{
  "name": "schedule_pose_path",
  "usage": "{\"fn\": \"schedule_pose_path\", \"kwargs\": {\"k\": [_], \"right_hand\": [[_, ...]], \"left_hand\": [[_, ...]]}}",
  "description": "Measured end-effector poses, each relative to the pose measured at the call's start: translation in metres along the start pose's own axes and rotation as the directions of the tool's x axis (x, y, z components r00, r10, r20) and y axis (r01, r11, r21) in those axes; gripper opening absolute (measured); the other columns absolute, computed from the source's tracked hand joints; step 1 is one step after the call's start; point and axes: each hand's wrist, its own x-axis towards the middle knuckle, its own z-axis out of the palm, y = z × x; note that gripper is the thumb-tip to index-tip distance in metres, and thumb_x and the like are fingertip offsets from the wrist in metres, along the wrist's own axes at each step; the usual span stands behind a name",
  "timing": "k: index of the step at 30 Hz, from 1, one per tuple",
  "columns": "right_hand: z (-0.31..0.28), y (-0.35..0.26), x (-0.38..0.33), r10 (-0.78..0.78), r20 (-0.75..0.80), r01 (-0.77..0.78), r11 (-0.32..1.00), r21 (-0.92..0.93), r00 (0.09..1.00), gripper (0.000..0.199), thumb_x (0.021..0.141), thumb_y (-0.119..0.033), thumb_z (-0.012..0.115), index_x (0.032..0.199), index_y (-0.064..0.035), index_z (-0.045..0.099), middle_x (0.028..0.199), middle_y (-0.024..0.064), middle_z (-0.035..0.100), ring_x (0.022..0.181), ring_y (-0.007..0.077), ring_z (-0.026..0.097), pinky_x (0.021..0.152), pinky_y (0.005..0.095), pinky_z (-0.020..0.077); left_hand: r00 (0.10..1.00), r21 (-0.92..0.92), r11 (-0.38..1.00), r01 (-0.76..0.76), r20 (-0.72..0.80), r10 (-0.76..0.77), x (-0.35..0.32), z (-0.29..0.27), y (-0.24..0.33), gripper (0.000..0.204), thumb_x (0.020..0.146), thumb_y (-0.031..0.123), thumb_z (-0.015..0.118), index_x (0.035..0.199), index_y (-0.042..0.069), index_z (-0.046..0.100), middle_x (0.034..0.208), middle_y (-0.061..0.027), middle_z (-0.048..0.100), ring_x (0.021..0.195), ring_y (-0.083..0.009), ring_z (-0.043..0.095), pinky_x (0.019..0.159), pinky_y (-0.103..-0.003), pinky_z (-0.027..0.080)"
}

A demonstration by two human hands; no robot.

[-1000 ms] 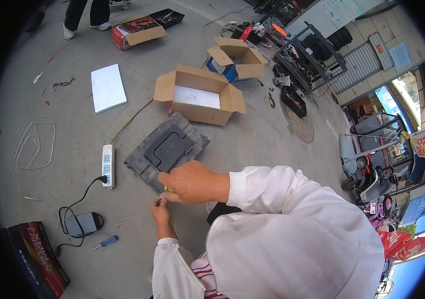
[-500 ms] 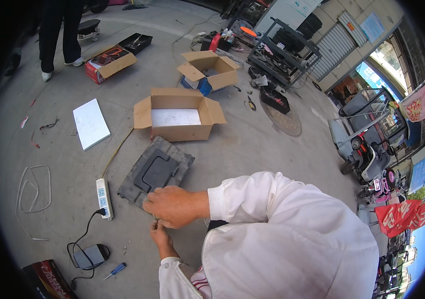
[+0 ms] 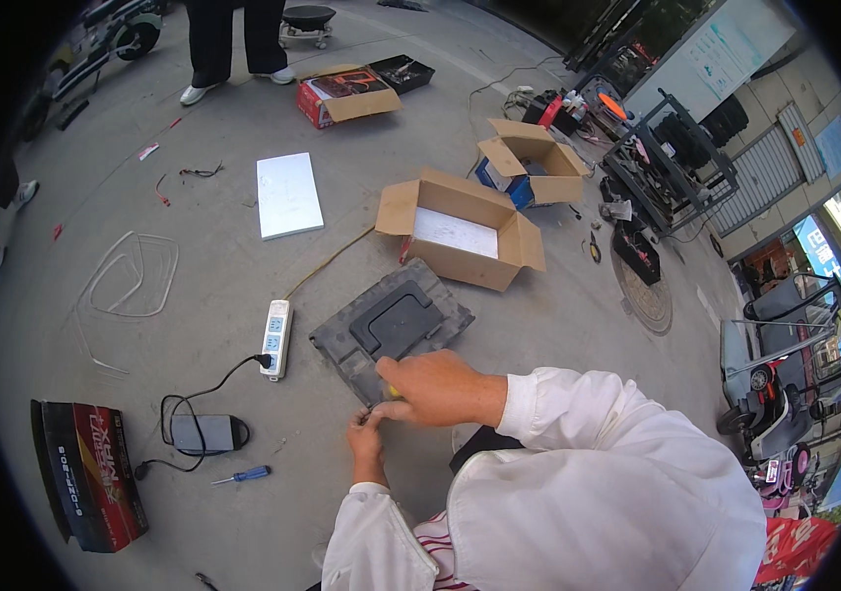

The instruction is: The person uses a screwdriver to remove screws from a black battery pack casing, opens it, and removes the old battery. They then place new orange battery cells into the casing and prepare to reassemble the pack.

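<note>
The dark case (image 3: 396,320) is laid flat on the ground, with a handle recessed into its top, and is taken here as the landmark. Its long axis is slanted from the near left to the far right, and one corner is pointed back toward the wearer. From the grip, the body of the case is found ahead and slightly to the right. The right hand (image 3: 438,386) is placed nearer to it, with part of its near edge covered from this view; whether the case is touched cannot be told. By the right hand, closed into a fist, a small yellow item (image 3: 394,391) is gripped, mostly hidden under the fingers. The left hand (image 3: 366,451) is held just short of the near corner of the case, with thumb and fingers drawn together close to the right hand; whether anything is pinched there cannot be made out. To the left of the case a white power strip (image 3: 277,340) is set, and a blue screwdriver (image 3: 255,473) is left farther out on the near left. Just beyond the far side of the case, an open carton (image 3: 460,271) is stood with its flaps spread
</note>
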Motion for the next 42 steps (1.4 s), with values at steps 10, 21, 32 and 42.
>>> {"fn": "schedule_pose_path", "kwargs": {"k": [10, 21, 32, 42], "right_hand": [[0.011, 0.015, 0.001, -0.149, -0.128, 0.136, 0.985, -0.105, 0.981, 0.039, 0.088, -0.030, 0.073, 0.110, -0.0029, 0.056, 0.091, 0.0163, 0.065, 0.087, 0.0389, 0.067, 0.070, 0.0471, 0.0515], [0.010, -0.002, -0.001, -0.114, -0.073, 0.110, 0.992, -0.056, 0.991, 0.038, 0.085, -0.020, 0.076, 0.114, -0.0049, 0.057, 0.098, 0.0184, 0.064, 0.089, 0.0389, 0.063, 0.077, 0.0470, 0.0491], [0.009, -0.009, 0.000, -0.104, -0.066, 0.101, 0.994, -0.053, 0.992, 0.036, 0.086, -0.019, 0.074, 0.116, -0.0065, 0.059, 0.100, 0.0166, 0.066, 0.093, 0.0398, 0.064, 0.076, 0.0460, 0.0504], [0.009, -0.007, 0.004, -0.195, -0.043, 0.188, 0.974, -0.125, 0.980, 0.038, 0.090, -0.023, 0.073, 0.119, -0.0044, 0.058, 0.107, 0.0194, 0.068, 0.093, 0.0409, 0.066, 0.074, 0.0465, 0.0517]], "left_hand": [[1.000, -0.004, 1.000, 0.017, -0.014, -0.017, -0.005, 0.015, -0.001, 0.031, 0.087, 0.010, 0.080, 0.111, -0.004, 0.065, 0.097, -0.0057, 0.069, 0.087, -0.0133, 0.063, 0.080, -0.027, 0.050], [0.998, 0.082, 0.997, -0.001, -0.065, 0.006, -0.016, 0.021, 0.009, 0.044, 0.081, 0.016, 0.086, 0.114, -0.005, 0.066, 0.097, -0.0064, 0.068, 0.087, -0.0146, 0.063, 0.079, -0.029, 0.052], [0.996, 0.052, 0.998, -0.026, -0.082, 0.030, -0.025, 0.030, 0.020, 0.038, 0.081, 0.017, 0.087, 0.107, -0.003, 0.069, 0.091, -0.0038, 0.069, 0.082, -0.0119, 0.061, 0.075, -0.028, 0.050], [0.997, 0.128, 0.991, -0.023, -0.067, 0.032, -0.013, 0.023, 0.006, 0.048, 0.083, 0.014, 0.085, 0.120, -0.007, 0.063, 0.103, -0.0068, 0.066, 0.093, -0.0145, 0.062, 0.084, -0.027, 0.050]]}}
